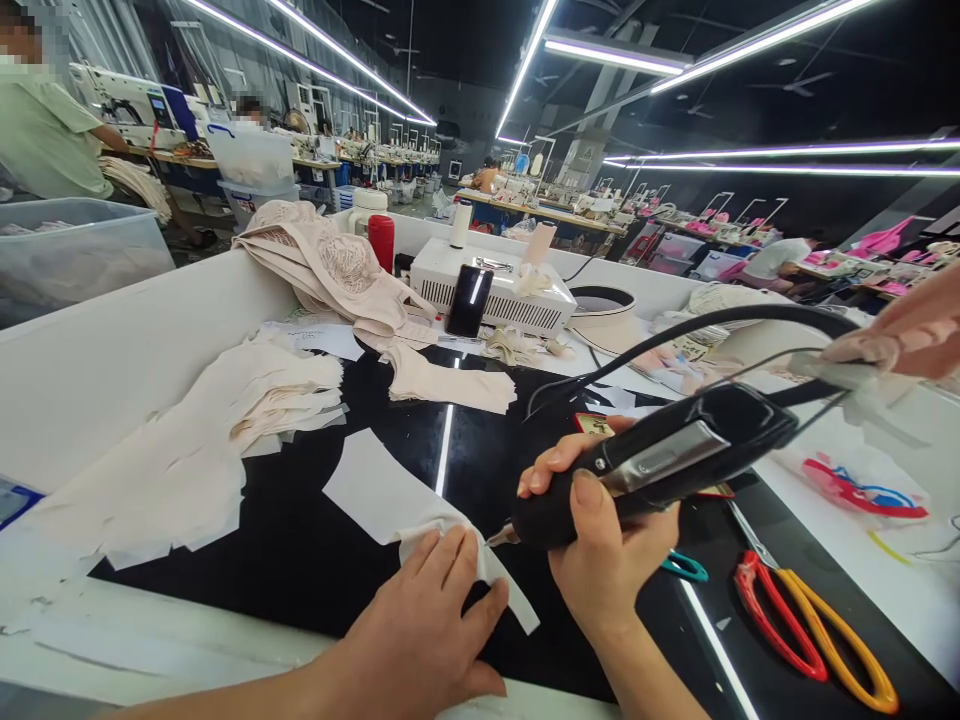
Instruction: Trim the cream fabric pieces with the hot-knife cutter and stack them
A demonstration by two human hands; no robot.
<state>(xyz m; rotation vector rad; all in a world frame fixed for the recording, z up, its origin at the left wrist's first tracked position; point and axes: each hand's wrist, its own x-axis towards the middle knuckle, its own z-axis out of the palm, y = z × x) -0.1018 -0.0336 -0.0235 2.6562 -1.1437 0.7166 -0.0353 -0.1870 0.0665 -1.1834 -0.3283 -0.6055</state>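
Observation:
A white fabric piece (382, 487) lies on the black glossy board (285, 560), its middle bunched up. My left hand (431, 610) presses on its lower part, fingers flat and close together, thumb apart. Wrapped in my right hand (607, 560) is a black handheld tool (667, 455) with a cable. Its thin metal tip meets the fabric just beside my left fingertips. To the left, a stack of cream fabric pieces (202, 440) overlaps the board.
Scissors (780, 600) with red and orange handles lie right. Behind stand a phone (469, 300), white box (442, 268), red bottle (381, 243) and beige lace garments (315, 255). Another person's hand (915, 325) is by the cable. A person in green (45, 130) sits far left.

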